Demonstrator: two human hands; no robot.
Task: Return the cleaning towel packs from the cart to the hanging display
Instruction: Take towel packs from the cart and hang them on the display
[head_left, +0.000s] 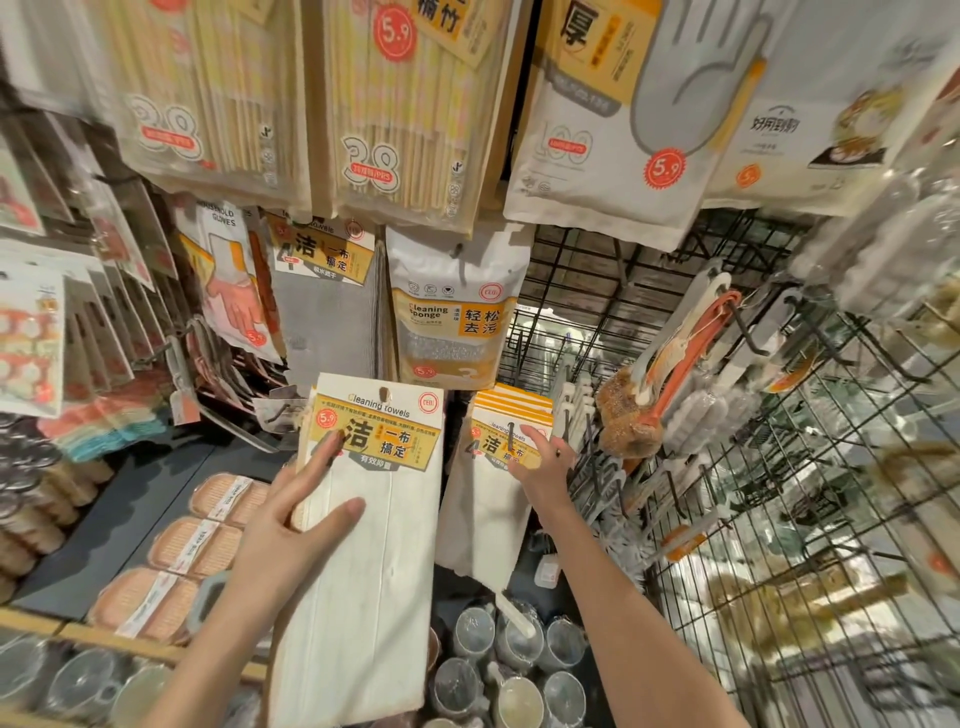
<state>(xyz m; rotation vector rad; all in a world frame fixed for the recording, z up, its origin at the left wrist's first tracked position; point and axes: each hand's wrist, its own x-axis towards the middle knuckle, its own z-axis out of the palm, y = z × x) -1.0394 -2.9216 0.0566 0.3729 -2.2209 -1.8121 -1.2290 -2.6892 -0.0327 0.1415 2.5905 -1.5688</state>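
Gripping the cleaning towel pack (374, 519), the left hand (283, 525) has its fingers pinching the left edge. Light, floppy cloth; the stiff header card above those fingers offers the firmer hold. The right hand (543, 465) touches the hung packs (506, 441). Is it pinching them? Cannot tell.

White towel pack (374, 545) w/ yellow label, upright ctr; more packs (514, 410) hung just R.

Taking the cleaning sponge pack (452, 312) as the mark: a cleaning towel pack (374, 519) is sitting just below it, slightly left. A stack of towel packs (493, 441) is hanging below and to its right. The wire grid (753, 519) is standing further right, and cups (470, 631) are lying well beneath.
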